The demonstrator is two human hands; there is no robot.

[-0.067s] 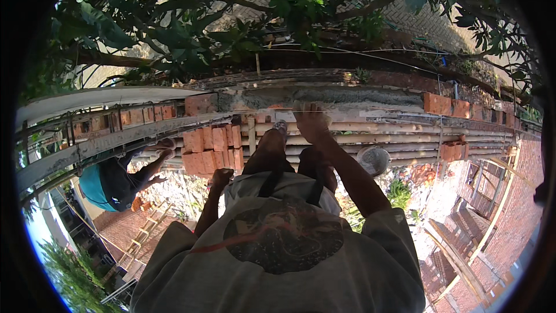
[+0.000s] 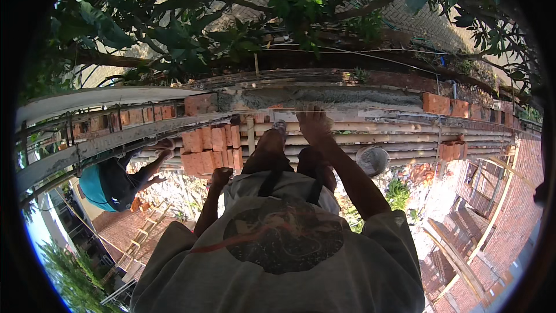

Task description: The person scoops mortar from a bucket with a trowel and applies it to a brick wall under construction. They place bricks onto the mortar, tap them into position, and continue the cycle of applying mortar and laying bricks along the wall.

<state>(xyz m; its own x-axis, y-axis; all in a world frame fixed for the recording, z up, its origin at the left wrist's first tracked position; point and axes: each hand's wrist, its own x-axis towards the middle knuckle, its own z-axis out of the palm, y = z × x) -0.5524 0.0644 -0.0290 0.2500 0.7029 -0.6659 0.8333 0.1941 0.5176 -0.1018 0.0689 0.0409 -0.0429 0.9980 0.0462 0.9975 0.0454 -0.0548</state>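
Note:
My right hand (image 2: 313,123) reaches forward to the near edge of a brick wall, its fingers stretched toward a strip of wet grey mortar (image 2: 370,98). Nothing shows in its grasp. A single red brick (image 2: 200,104) borders the mortar on the left, and more bricks (image 2: 436,104) are laid at its right end. A thin line runs along the wall's near side. My left hand (image 2: 222,177) is closed, low beside a stack of red bricks (image 2: 200,162); what it may hold is hidden.
Underfoot are bamboo poles (image 2: 353,138) forming a scaffold. A bucket (image 2: 372,161) with grey contents stands right of my legs, with a small brick pile (image 2: 453,151) farther right. At lower left is another person (image 2: 110,184). Tree branches (image 2: 243,3) hang beyond the wall.
My right hand has drawn back very slightly toward me and to the right. My left hand stays by the brick stack.

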